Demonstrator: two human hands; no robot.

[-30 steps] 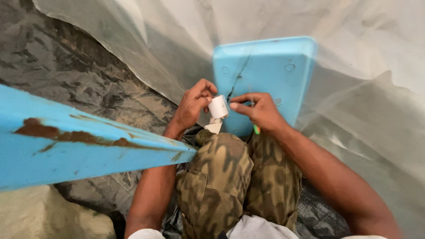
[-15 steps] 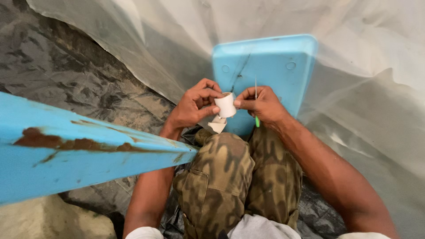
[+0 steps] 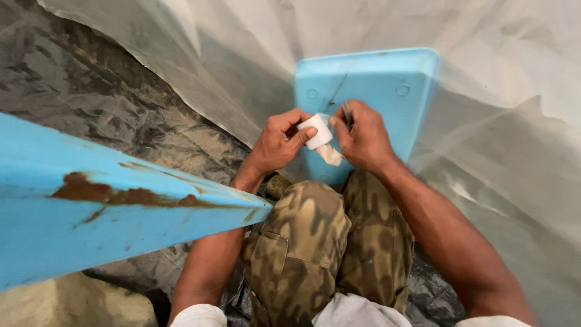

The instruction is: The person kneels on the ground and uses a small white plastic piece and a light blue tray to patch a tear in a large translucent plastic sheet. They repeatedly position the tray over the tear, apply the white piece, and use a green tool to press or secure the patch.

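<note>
My left hand grips a small white roll of tape between thumb and fingers. My right hand touches the roll's right side and pinches a thin dark tool and the loose tape end hanging below. Both hands hover over the near edge of a light blue plastic board that lies in front of my camouflage-trousered knees.
A light blue beam with rust patches crosses the left foreground over my left forearm. Clear plastic sheeting covers the top and right. Dark crumpled sheeting lies at left, and a pale stone sits at the bottom left.
Both hands and the tape roll have shifted slightly upward over the board. My right fingers have closed in on the roll, and the green item seen below my right hand is out of sight.
</note>
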